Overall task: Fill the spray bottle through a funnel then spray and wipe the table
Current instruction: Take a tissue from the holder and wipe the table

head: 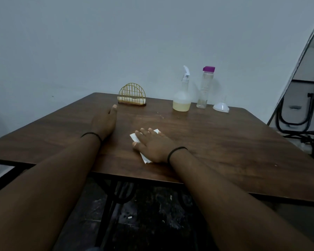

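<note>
While both forearms reach over the brown table (225, 142), the left hand (105, 122) lies on the wood with fingers loose and grasping nothing, and the right hand (152, 145) presses flat, fingers spread, on a white tissue (134, 137) near the front middle. Along the far edge by the wall stand the spray bottle (182, 96), holding some yellowish liquid, a clear bottle (205, 87) with a purple cap just right of it, a wire napkin holder (132, 96) to the left, then the funnel (221, 105), upside down, farthest right.
</note>
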